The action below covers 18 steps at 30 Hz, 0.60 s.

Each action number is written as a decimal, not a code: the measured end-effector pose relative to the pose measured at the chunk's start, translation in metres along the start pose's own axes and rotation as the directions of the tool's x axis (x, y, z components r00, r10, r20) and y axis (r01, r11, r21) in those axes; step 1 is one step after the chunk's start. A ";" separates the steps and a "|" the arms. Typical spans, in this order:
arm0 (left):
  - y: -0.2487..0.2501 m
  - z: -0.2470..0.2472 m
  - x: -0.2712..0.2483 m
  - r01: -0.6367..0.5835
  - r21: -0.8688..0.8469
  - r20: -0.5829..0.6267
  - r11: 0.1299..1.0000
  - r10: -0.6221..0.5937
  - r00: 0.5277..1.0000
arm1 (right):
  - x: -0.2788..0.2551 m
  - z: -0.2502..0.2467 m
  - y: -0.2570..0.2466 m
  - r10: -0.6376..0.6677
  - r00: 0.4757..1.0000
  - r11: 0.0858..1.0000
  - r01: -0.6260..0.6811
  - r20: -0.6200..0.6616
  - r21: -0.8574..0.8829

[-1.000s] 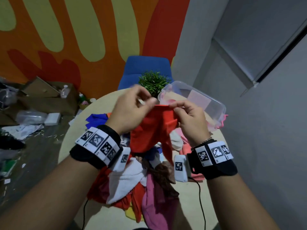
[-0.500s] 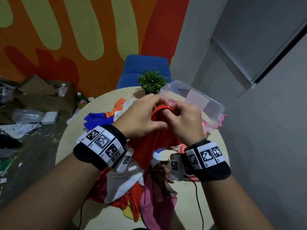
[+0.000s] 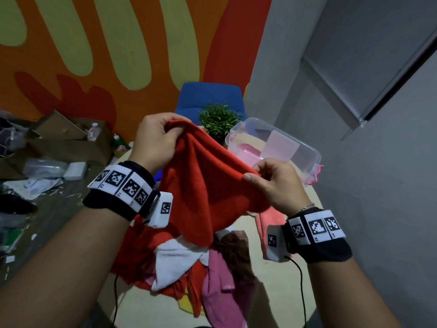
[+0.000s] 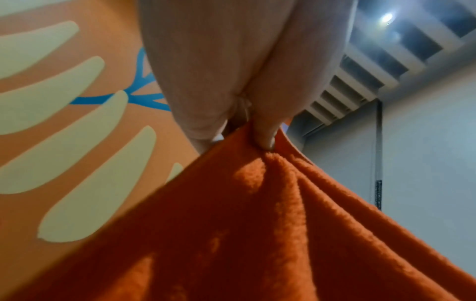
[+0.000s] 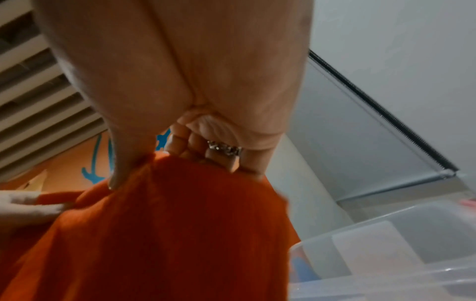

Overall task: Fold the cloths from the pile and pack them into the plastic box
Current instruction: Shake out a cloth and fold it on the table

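A red cloth (image 3: 203, 185) hangs in the air between both hands, above the pile of cloths (image 3: 189, 268) on the round table. My left hand (image 3: 163, 133) pinches its upper far corner, seen close in the left wrist view on the red cloth (image 4: 257, 224). Lower and to the right, my right hand (image 3: 262, 178) pinches the top edge; the right wrist view shows its fingers curled on the red cloth (image 5: 180, 224). The clear plastic box (image 3: 305, 152) stands open at the table's far right, also the plastic box (image 5: 386, 254), with something pink inside.
A small green plant (image 3: 220, 121) stands behind the cloth, with a blue chair (image 3: 208, 95) beyond it. The pile holds white, pink, brown and red cloths. Cardboard boxes (image 3: 66, 138) and litter cover the floor at left. A grey wall is close on the right.
The hands were bunched together on the red cloth; now they have drawn apart, the left up and away, the right lower, spreading the cloth's top edge between them.
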<state>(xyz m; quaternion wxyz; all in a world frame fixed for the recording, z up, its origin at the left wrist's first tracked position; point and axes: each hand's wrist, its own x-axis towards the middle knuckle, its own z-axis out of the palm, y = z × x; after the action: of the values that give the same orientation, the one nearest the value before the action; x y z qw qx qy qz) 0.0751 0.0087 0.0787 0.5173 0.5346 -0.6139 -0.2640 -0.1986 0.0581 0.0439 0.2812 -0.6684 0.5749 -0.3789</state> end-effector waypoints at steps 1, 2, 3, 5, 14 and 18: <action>-0.007 -0.003 0.000 0.011 0.004 -0.034 1.000 -0.011 0.999 | -0.001 -0.004 0.002 0.008 1.000 0.999 -0.009 -0.020 -0.038; -0.012 -0.005 0.000 0.017 0.011 -0.057 1.000 -0.017 0.998 | -0.002 -0.006 0.003 0.014 0.999 0.999 -0.015 -0.038 -0.041; -0.015 -0.006 -0.002 0.022 0.017 -0.069 1.000 -0.021 0.997 | -0.002 -0.009 0.002 0.018 0.998 1.000 -0.020 -0.058 -0.024; -0.017 -0.006 -0.004 0.022 0.015 -0.073 1.000 -0.020 0.997 | -0.001 -0.012 0.000 0.025 0.991 1.000 -0.025 -0.131 0.000; 0.006 -0.014 -0.017 0.151 -0.076 0.357 0.986 -0.115 0.927 | -0.010 -0.017 -0.006 -0.003 0.994 0.994 -0.009 -0.110 -0.107; 0.003 -0.032 -0.025 0.251 0.002 0.489 0.968 -0.220 0.844 | -0.027 -0.023 -0.005 0.079 0.996 0.992 -0.074 -0.047 0.101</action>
<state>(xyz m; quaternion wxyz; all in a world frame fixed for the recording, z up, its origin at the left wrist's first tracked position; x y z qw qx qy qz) 0.1010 0.0404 0.0828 0.3268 0.5060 -0.6452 -0.4700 -0.2165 0.0866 0.0556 0.3137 -0.6211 0.5876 -0.4129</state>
